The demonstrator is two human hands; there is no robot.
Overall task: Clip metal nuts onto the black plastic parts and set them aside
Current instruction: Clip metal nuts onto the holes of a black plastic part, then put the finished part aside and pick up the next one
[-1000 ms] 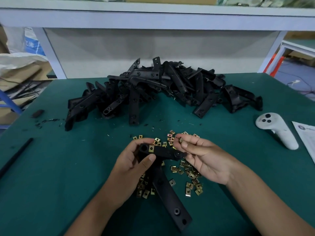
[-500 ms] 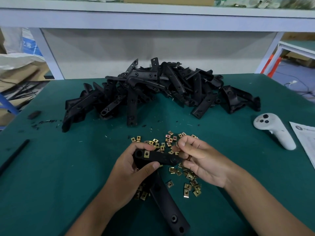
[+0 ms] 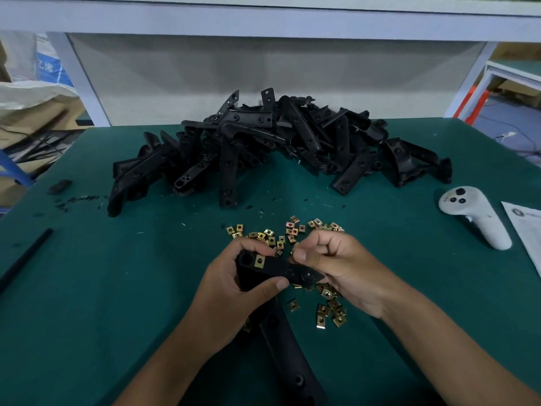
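We are gripping the part (image 3: 281, 269) in our left hand (image 3: 234, 291) above the scattered nuts (image 3: 292, 230), while our right hand (image 3: 336, 265) is curling its fingers onto the part's right end.

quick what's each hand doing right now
Left hand: holding the black part, which already carries one nut.
Right hand: fingers curled at the part's other end; whether it pinches a nut cannot be told.

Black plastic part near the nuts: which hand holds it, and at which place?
The left hand grips the black plastic part at its end bearing a nut. The right hand pinches its other end.
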